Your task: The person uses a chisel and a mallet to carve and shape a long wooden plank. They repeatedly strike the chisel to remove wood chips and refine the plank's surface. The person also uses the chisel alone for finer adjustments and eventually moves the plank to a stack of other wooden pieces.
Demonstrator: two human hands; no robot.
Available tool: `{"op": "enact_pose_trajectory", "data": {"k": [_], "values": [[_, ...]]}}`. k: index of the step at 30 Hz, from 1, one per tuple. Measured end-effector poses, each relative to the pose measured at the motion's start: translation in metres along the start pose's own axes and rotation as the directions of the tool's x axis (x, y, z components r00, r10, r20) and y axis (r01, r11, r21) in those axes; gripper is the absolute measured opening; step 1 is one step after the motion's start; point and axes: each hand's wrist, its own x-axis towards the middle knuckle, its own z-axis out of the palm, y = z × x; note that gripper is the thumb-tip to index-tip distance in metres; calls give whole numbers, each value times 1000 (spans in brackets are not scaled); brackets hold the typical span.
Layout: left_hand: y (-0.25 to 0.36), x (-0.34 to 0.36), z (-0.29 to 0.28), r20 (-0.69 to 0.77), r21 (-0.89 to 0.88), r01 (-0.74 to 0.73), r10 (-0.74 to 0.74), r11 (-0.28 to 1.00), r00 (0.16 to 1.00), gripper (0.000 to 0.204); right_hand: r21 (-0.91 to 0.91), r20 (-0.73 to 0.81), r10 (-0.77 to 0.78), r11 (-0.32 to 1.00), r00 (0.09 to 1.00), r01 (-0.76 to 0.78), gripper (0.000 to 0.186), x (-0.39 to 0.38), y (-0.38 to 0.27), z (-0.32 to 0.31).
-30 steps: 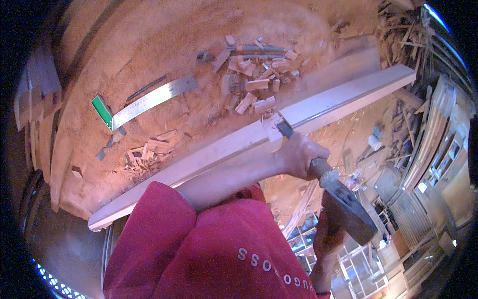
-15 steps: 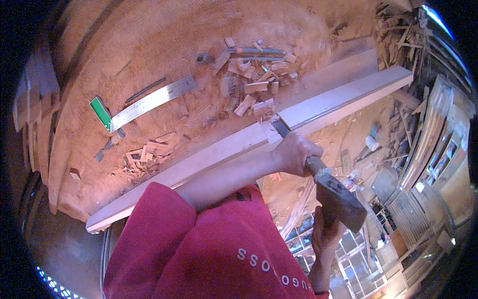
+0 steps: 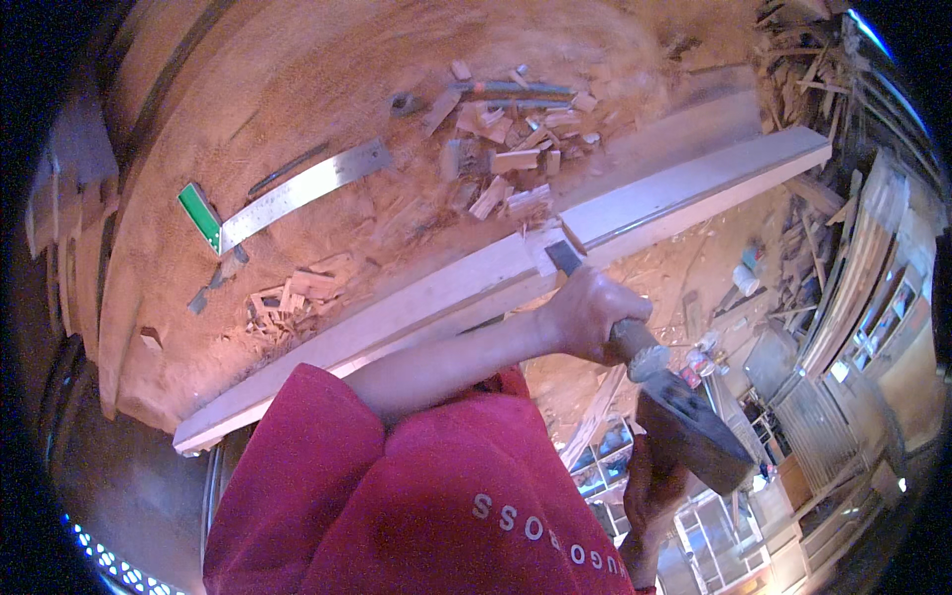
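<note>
My left hand (image 3: 593,315) is closed around a chisel (image 3: 563,256), whose blade rests in a pale notch (image 3: 543,246) across a long light timber beam (image 3: 694,177). My right hand (image 3: 650,486), lower right and partly shadowed, grips a dark, blurred mallet (image 3: 694,436) near the chisel's handle end; whether they touch I cannot tell. Beyond the beam, a metal square (image 3: 297,190) with a green stock (image 3: 198,216) lies flat beside a thin dark bar (image 3: 288,167).
Wood offcuts (image 3: 516,159) and a second chip pile (image 3: 293,296) lie on the dusty floor (image 3: 297,79). Scrap timber (image 3: 808,238) and a white container (image 3: 746,281) are at the right, along with curved stacked boards (image 3: 843,278). Dark planks (image 3: 74,198) stand at the far left.
The mallet and my right hand moved up and left half a second ago, then swung back down and right. My left hand and the chisel shifted only slightly.
</note>
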Motion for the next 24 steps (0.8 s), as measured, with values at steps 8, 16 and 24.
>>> {"op": "enact_pose_trajectory", "data": {"k": [8,16,24], "values": [[-8,4,4,-8,-5,32,-32,999,999,27,-15,57,-77,997,995,77,38,16,-1,1],[-15,2,3,1,40,-1,1,999,1000,26,-167,117,-68,982,991,87,31,16,-8,6],[-16,-4,5,30,82,18,-20,997,999,25,-247,110,-244,932,963,264,39,21,19,18]]}}
